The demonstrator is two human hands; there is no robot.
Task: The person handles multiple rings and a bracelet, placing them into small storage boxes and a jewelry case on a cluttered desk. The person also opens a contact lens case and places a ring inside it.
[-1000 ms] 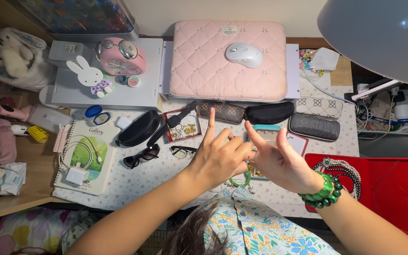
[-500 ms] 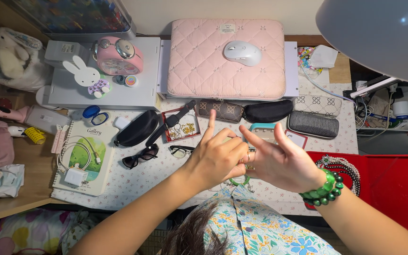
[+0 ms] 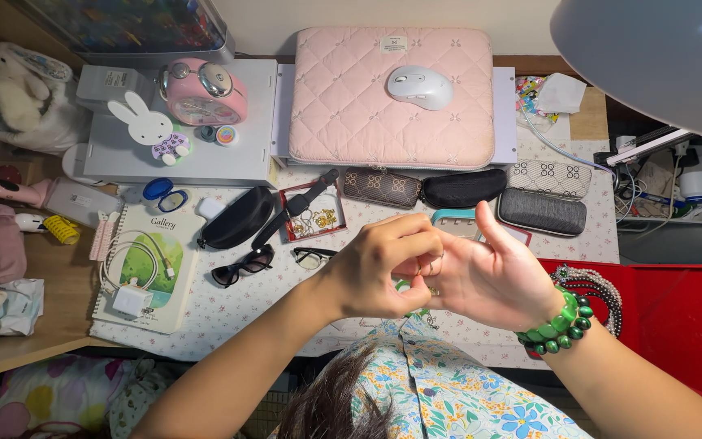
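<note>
Left hand (image 3: 379, 264) curled, pinching small gold ring (image 3: 427, 267) on finger of open right hand (image 3: 489, 272); best twisted gently, over floral-cloth surface (image 3: 229, 305).

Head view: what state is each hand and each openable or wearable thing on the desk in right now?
Left hand: fingers curled, pinching a ring on the right hand's finger.
Right hand: partly open, palm towards the left hand.
Green bead bracelet: worn on the right wrist.
Sunglasses: unfolded, lying on the cloth.
Clear glasses: unfolded, beside them.
Small red tray: open, jewellery inside.
Black case: shut.
Grey case: shut.
</note>
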